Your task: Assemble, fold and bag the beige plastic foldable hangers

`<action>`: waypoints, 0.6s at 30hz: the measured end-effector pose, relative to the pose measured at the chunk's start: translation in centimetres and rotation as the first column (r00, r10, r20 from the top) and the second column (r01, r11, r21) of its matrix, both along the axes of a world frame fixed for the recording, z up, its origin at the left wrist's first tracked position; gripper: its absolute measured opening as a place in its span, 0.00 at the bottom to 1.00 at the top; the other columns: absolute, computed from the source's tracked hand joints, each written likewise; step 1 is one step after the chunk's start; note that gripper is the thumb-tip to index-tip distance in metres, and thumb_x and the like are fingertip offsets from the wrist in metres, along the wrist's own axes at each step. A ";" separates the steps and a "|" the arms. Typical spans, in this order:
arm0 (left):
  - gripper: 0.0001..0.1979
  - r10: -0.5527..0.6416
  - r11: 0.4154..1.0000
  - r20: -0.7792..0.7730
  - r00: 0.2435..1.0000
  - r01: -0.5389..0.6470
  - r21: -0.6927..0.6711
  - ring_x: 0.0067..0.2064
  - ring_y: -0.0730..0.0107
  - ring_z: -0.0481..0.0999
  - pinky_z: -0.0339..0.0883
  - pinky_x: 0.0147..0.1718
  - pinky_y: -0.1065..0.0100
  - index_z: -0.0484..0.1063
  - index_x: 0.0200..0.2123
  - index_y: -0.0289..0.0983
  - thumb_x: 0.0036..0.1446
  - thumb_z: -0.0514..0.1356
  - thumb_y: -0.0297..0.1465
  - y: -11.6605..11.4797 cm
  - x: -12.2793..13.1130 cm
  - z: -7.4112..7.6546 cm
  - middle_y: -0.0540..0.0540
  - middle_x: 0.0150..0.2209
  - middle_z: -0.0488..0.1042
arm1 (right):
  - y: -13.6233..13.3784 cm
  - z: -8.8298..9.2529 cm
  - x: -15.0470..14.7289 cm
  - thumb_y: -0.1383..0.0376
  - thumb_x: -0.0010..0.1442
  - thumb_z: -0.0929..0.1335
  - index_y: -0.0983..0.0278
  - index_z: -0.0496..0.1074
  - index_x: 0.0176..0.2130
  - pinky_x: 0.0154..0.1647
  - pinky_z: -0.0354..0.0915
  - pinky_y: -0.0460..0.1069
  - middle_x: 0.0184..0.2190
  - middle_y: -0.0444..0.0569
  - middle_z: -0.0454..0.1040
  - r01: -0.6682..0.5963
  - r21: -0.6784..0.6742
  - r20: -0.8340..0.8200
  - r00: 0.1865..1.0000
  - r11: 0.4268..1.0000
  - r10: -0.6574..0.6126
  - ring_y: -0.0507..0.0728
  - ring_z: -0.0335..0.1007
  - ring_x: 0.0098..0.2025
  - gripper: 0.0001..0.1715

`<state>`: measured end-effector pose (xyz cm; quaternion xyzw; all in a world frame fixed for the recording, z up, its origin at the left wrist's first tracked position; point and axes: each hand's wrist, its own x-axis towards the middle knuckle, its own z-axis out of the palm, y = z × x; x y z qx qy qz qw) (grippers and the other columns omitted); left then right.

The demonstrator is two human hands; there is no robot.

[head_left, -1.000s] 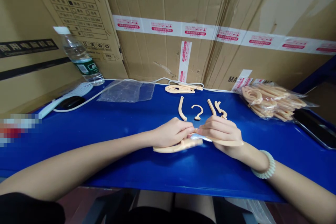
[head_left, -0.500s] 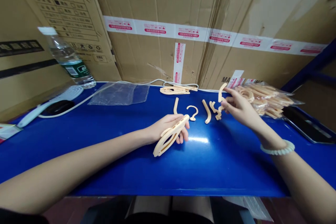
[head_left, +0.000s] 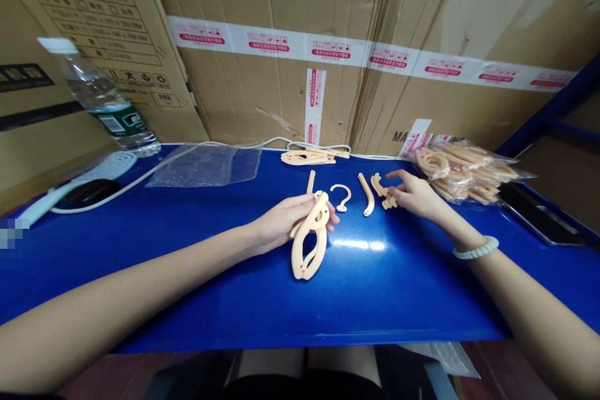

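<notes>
Cream-coloured plastic, by its look, is in my left hand (head_left: 284,220): it is a folded hanger (head_left: 320,247), gripped near its upper end, with its rounded loop pointing toward six o'clock. Some fingertips come out behind it, on the three o'clock side; I suppose I hold it so that its joint faces me and my other hand is free. Taking this hanger as the centre of the clock, a hook (head_left: 349,195) lies at one o'clock, and a bent bar (head_left: 367,195) between one and two. A straight-looking bar (head_left: 311,181) is at twelve, partly hidden by my hand. These loose parts lie apart from each other, probably so that each is easy to pick. At two o'clock my right hand (head_left: 415,197) bends its fingers over some small pieces (head_left: 377,185); I cannot tell whether they pinch one. Beyond it, also at two, is a bag of similar parts (head_left: 464,172). A second hanger (head_left: 312,160) rests farther off at twelve, perhaps to leave space on the blue table (head_left: 234,312).
</notes>
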<state>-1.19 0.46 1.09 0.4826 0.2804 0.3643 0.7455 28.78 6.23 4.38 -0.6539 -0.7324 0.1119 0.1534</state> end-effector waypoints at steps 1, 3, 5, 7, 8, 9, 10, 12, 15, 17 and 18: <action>0.12 0.003 1.000 0.004 1.000 -0.003 -0.001 0.39 0.65 0.79 0.71 0.39 0.66 0.75 0.39 0.32 0.68 0.58 0.36 0.0 0.0 0.0 0.40 0.39 0.79 | 0.0 0.0 0.0 0.67 0.63 0.65 0.69 0.70 0.54 0.31 0.67 0.49 0.23 0.46 0.78 0.004 0.001 0.013 1.000 1.000 -0.004 0.57 0.75 0.27 0.21; 0.12 0.006 1.000 0.008 1.000 -0.006 -0.010 0.38 0.66 0.78 0.72 0.39 0.66 0.74 0.40 0.33 0.68 0.58 0.37 0.0 0.0 0.0 0.41 0.38 0.78 | 0.1 0.0 0.0 0.67 0.63 0.65 0.68 0.71 0.53 0.33 0.67 0.49 0.25 0.47 0.79 0.000 -0.001 0.037 0.999 1.000 0.000 0.57 0.75 0.28 0.19; 0.12 0.011 1.000 0.015 1.000 -0.011 -0.021 0.37 0.66 0.78 0.72 0.38 0.66 0.74 0.41 0.33 0.68 0.58 0.37 0.0 0.0 -0.1 0.42 0.38 0.78 | 0.1 0.0 0.1 0.66 0.63 0.65 0.68 0.72 0.52 0.33 0.66 0.49 0.26 0.48 0.80 -0.009 -0.011 0.063 0.998 1.000 0.010 0.57 0.75 0.29 0.18; 0.11 0.023 0.999 0.031 0.999 -0.022 -0.028 0.37 0.67 0.78 0.72 0.38 0.66 0.74 0.41 0.33 0.68 0.58 0.36 0.1 0.0 -0.3 0.42 0.37 0.77 | 0.3 -0.1 0.2 0.66 0.64 0.64 0.68 0.72 0.52 0.32 0.65 0.48 0.26 0.47 0.79 -0.016 -0.032 0.082 0.996 0.999 0.019 0.57 0.75 0.28 0.18; 0.11 0.029 0.999 0.042 0.999 -0.028 -0.033 0.37 0.67 0.78 0.72 0.38 0.67 0.74 0.42 0.33 0.68 0.58 0.36 0.2 0.0 -0.3 0.42 0.37 0.77 | 0.3 -0.2 0.3 0.65 0.64 0.64 0.68 0.72 0.52 0.31 0.65 0.48 0.25 0.47 0.79 -0.018 -0.045 0.088 0.996 0.999 0.021 0.57 0.74 0.27 0.19; 0.11 0.035 0.999 0.053 0.998 -0.033 -0.039 0.37 0.67 0.78 0.72 0.37 0.67 0.74 0.42 0.33 0.68 0.58 0.36 0.2 0.0 -0.4 0.42 0.37 0.77 | 0.3 -0.2 0.4 0.65 0.65 0.63 0.67 0.72 0.52 0.31 0.64 0.48 0.24 0.47 0.78 -0.018 -0.056 0.094 0.995 0.998 0.023 0.57 0.74 0.26 0.18; 0.11 0.042 0.998 0.061 0.997 -0.039 -0.047 0.36 0.67 0.78 0.72 0.37 0.67 0.74 0.42 0.33 0.68 0.58 0.36 0.2 0.0 -0.4 0.42 0.36 0.77 | 0.3 -0.2 0.4 0.65 0.65 0.63 0.67 0.73 0.52 0.31 0.64 0.48 0.24 0.47 0.78 -0.016 -0.055 0.104 0.994 0.998 0.022 0.57 0.73 0.26 0.18; 0.11 0.059 0.996 0.070 0.996 -0.054 -0.068 0.36 0.66 0.79 0.72 0.38 0.66 0.74 0.43 0.32 0.67 0.58 0.35 0.3 0.1 -0.4 0.42 0.36 0.78 | 0.0 -0.2 0.2 0.65 0.64 0.64 0.66 0.74 0.49 0.30 0.62 0.49 0.23 0.47 0.77 -0.014 0.010 0.115 0.993 1.000 0.013 0.57 0.73 0.26 0.16; 0.10 0.095 0.991 0.082 0.992 -0.087 -0.099 0.36 0.63 0.80 0.72 0.38 0.65 0.75 0.42 0.31 0.67 0.59 0.33 0.2 0.2 -0.2 0.40 0.36 0.78 | -1.6 0.1 -1.2 0.64 0.65 0.65 0.66 0.73 0.48 0.29 0.62 0.49 0.24 0.46 0.75 -0.112 0.272 0.010 0.993 0.956 0.114 0.56 0.70 0.25 0.14; 0.11 0.129 0.986 0.097 0.987 -0.117 -0.118 0.36 0.61 0.80 0.72 0.38 0.64 0.75 0.43 0.31 0.67 0.58 0.32 0.0 0.3 0.0 0.39 0.36 0.79 | -3.5 0.2 -2.8 0.63 0.67 0.65 0.65 0.71 0.50 0.32 0.66 0.50 0.29 0.47 0.75 -0.277 0.462 -0.053 0.939 0.842 0.338 0.56 0.71 0.29 0.14; 0.11 0.155 0.982 0.105 0.982 -0.141 -0.128 0.36 0.61 0.81 0.73 0.38 0.64 0.76 0.44 0.30 0.67 0.58 0.32 -0.1 0.4 0.0 0.39 0.36 0.79 | -4.6 0.3 -3.8 0.64 0.67 0.66 0.64 0.71 0.52 0.37 0.68 0.51 0.34 0.49 0.76 -0.382 0.528 -0.017 0.888 0.759 0.459 0.57 0.72 0.34 0.14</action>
